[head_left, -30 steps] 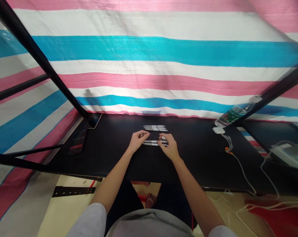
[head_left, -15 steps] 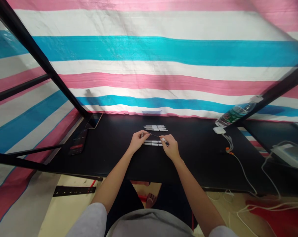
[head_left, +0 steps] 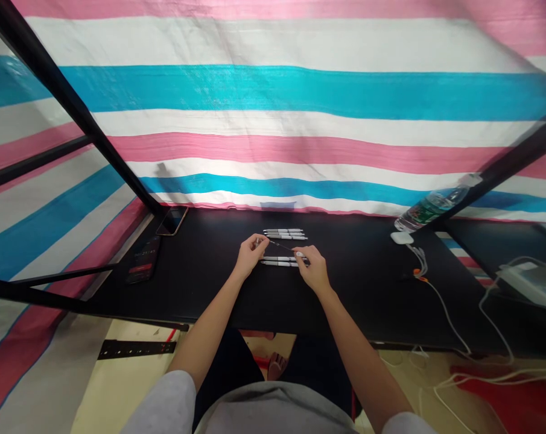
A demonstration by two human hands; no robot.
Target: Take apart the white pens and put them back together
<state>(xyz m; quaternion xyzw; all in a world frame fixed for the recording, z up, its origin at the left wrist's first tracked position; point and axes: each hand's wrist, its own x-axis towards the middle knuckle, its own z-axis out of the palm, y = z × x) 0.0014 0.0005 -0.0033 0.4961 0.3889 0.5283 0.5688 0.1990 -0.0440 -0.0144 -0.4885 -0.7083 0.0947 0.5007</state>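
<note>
A thin, dark pen refill (head_left: 282, 245) stretches at a slight slant between my hands, a little above the table. My left hand (head_left: 249, 256) is closed, with thumb and forefinger pinching the refill's left end; a small pale piece shows at its curled fingers. Opposite it, my right hand (head_left: 314, 267) is closed at the refill's other end, and a white piece shows between its fingers. Below the refill lie white pens (head_left: 278, 263), partly covered by my right fingers. Beyond my hands, several white click pens (head_left: 284, 232) lie side by side.
Two phones, one dark (head_left: 143, 259) and one with a pale edge (head_left: 172, 221), lie at the left of the black table (head_left: 200, 289). At right are a tilted water bottle (head_left: 429, 208), a white charger (head_left: 402, 239) and cables. Black frame bars and striped sheeting surround the table.
My left hand has shifted slightly left and away from me, and more of the refill shows between the hands. My right hand has barely moved.
</note>
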